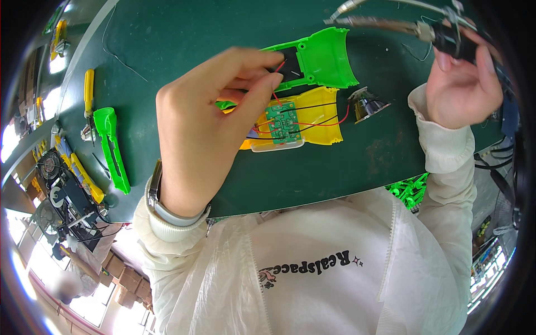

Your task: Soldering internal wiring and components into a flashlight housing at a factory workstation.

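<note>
Left hand (206,128) is pinching a red wire (277,68) over the circuit board (283,121) (steadiness matters), right hand (463,84) gripping the soldering iron (391,25)

An electronics assembly workshop: green tabletop (167,39), circuit board (283,121) at centre, soldering iron (385,23) at one o'clock, fans (51,163) at nine.

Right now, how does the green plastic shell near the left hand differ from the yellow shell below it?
The green shell shows only a black insert; the yellow shell carries a small green circuit board with red and black wires. The green shell lies farther from the person, the yellow shell nearer. The left hand pinches a wire above the yellow shell. Both lie open on the dark green table.
</note>
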{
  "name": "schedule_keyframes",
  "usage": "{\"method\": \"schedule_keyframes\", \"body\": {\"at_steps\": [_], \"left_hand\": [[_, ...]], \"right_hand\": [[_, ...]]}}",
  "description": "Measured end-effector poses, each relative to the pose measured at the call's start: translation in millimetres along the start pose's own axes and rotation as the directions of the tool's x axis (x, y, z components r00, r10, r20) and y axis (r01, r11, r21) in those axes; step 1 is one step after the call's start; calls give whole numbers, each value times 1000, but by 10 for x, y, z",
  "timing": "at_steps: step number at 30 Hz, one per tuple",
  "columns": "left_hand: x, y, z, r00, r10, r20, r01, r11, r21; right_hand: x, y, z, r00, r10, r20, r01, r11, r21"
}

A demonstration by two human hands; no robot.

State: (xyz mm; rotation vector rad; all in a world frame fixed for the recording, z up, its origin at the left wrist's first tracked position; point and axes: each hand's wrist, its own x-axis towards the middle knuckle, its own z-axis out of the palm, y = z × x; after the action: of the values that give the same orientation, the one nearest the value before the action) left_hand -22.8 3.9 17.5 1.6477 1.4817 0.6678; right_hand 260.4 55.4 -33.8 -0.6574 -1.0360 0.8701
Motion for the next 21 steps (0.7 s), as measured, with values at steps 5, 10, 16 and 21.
{"method": "schedule_keyframes", "body": {"at_steps": [5,10,16,21], "left_hand": [[77,-66,-18,990,128,55,-133,986,104],[174,-164,-32,924,359,133,-380,902,206],[209,-97,-53,930,326,173,-360,902,239],[219,-43,-88,945,265,193,-309,916,256]], "right_hand": [[15,-85,-219,980,199,21,-200,973,110],[33,-77,-197,958,230,173,-250,962,107],[-4,-82,-48,979,194,56,-194,981,-6],[-7,23,-68,984,113,139,-114,993,0]]}}
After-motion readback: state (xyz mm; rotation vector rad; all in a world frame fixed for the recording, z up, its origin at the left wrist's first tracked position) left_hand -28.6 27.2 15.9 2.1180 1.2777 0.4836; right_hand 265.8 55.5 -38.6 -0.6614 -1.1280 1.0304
